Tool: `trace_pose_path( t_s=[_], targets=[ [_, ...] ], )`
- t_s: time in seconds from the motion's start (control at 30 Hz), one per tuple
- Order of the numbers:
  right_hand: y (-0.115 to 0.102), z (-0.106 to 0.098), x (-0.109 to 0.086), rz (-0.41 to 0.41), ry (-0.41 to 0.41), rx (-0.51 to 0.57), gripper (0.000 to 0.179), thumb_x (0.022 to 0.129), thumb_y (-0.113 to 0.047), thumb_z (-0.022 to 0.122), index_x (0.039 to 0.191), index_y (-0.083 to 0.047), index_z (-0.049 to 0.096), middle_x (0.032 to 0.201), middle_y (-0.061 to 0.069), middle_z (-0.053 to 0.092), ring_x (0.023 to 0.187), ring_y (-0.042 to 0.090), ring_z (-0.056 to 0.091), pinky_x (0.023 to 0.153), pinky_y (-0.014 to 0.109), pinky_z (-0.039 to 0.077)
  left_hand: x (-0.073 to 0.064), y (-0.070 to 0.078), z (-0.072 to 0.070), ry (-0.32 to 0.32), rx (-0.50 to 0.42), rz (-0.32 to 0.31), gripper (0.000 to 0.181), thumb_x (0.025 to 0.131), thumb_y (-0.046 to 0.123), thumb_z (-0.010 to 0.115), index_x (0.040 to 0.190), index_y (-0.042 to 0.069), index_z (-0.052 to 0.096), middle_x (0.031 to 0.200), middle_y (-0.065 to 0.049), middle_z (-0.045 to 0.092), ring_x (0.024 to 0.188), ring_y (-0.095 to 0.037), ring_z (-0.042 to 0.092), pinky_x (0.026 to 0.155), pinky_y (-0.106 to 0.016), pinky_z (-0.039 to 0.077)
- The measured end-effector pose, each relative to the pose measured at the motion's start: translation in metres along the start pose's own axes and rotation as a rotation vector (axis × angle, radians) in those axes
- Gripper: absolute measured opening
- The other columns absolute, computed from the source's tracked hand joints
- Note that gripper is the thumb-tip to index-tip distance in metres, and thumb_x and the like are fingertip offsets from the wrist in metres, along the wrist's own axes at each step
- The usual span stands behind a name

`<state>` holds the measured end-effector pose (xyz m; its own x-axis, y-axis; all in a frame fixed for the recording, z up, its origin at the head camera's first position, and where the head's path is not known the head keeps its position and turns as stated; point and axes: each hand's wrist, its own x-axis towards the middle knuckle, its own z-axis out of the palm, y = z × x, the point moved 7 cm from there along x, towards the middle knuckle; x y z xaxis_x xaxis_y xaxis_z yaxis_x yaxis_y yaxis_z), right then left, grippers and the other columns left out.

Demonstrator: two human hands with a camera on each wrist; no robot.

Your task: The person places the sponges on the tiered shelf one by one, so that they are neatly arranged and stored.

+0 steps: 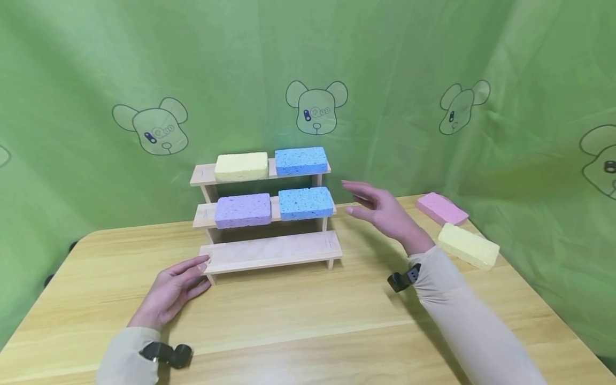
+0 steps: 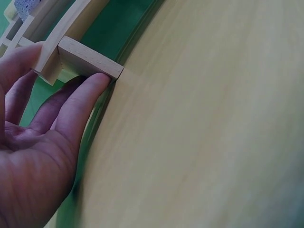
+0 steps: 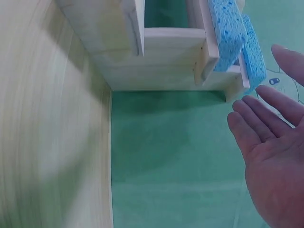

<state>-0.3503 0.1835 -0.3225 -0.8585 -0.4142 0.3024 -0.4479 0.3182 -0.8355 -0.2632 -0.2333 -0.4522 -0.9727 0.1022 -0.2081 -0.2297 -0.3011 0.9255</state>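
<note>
A three-tier wooden shelf rack [image 1: 269, 254] stands on the table. My left hand [image 1: 175, 291] holds the left end of its lowest tier; in the left wrist view the fingertips lie against the board and its leg [image 2: 92, 59]. To the right of the rack, my right hand [image 1: 385, 214] hovers in the air with nothing in it, fingers extended and thumb apart. A yellow sponge [image 1: 241, 167] and a blue sponge [image 1: 301, 161] sit on the top tier. On the middle tier are a purple sponge [image 1: 243, 210] and another blue sponge [image 1: 306, 203]. The lowest tier is bare.
On the table's right side lie a pink sponge [image 1: 441, 209] and a second yellow sponge [image 1: 468, 246], close together. A green curtain [image 1: 231, 64] with bear-head outlines hangs behind and beside the wooden table [image 1: 298, 331].
</note>
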Motion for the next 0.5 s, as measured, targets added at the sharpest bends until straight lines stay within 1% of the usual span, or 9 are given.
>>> trace_pose_path(
  t_s=[0.17,0.23,0.33,0.5],
  targets=[
    [0.004,-0.012,-0.011,0.029,0.009,-0.016,0.056,0.095,-0.016,0.067,0.145,-0.001,0.044,0.148,0.015,0.043,0.136,0.034,0.038,0.114,0.045,0.033,0.0,0.001,0.0,0.001,0.004,0.002,0.02,0.094,0.006,0.066,0.112,0.012,0.072,0.129,-0.005,0.055,0.11,-0.021,0.062,0.1,-0.041,0.049],
    [0.007,-0.017,-0.016,0.044,0.017,-0.024,0.056,0.095,-0.017,0.067,0.144,-0.002,0.045,0.147,0.015,0.044,0.136,0.033,0.039,0.114,0.045,0.034,-0.001,0.001,-0.001,0.002,0.006,0.003,0.02,0.094,0.006,0.066,0.113,0.012,0.072,0.13,-0.006,0.054,0.11,-0.021,0.062,0.1,-0.041,0.049],
    [0.01,-0.023,-0.023,0.053,0.028,-0.037,0.056,0.094,-0.016,0.068,0.143,-0.001,0.046,0.146,0.015,0.045,0.134,0.036,0.04,0.112,0.045,0.036,-0.001,0.001,0.0,0.0,0.008,0.002,0.02,0.094,0.006,0.065,0.112,0.012,0.072,0.13,-0.006,0.054,0.11,-0.021,0.063,0.1,-0.041,0.049],
    [0.012,-0.031,-0.032,0.065,0.022,-0.067,0.056,0.095,-0.017,0.068,0.143,0.001,0.045,0.145,0.018,0.045,0.134,0.039,0.04,0.111,0.047,0.037,0.0,0.0,0.001,-0.003,0.003,0.003,0.02,0.094,0.005,0.065,0.11,0.013,0.073,0.126,-0.004,0.057,0.109,-0.021,0.063,0.1,-0.041,0.05]
  ],
)
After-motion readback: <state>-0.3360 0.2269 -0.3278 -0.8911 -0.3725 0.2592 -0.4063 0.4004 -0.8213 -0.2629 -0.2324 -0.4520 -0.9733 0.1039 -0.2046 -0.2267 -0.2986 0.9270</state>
